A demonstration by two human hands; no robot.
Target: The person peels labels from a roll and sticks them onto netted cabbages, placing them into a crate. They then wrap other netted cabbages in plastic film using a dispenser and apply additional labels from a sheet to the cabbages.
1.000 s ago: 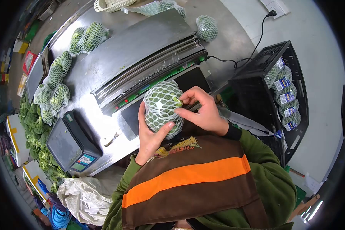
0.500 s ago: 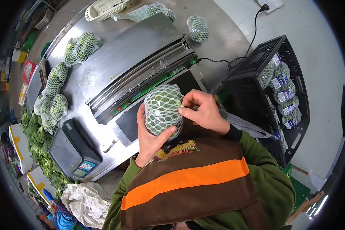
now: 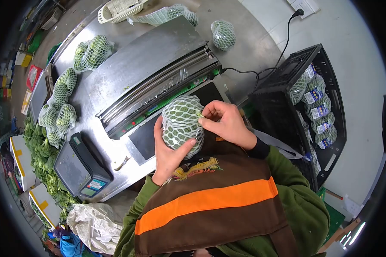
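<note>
A green vegetable in white foam netting and clear film [image 3: 182,122] is held up in front of my apron. My left hand [image 3: 169,156] wraps round its lower left side, with the thumb across the front. At its right edge, the thumb and index finger of my right hand [image 3: 225,122] pinch a bit of the netting or film. Just beyond the vegetable lies the metal wrapping machine [image 3: 158,90] with its rollers and a green strip. Part of a dark plate [image 3: 143,139] shows to the left of my left hand.
More netted vegetables [image 3: 66,92] lie at the left, and one [image 3: 223,35] sits at the back. A scale [image 3: 79,167] stands near loose broccoli [image 3: 40,150]. On the right, a black crate [image 3: 336,107] holds several labelled packs [image 3: 319,109]. A white basket [image 3: 120,11] is at the top.
Both hands still hold the netted vegetable, with only a slight shift of the left thumb. The whole view has moved a little.
</note>
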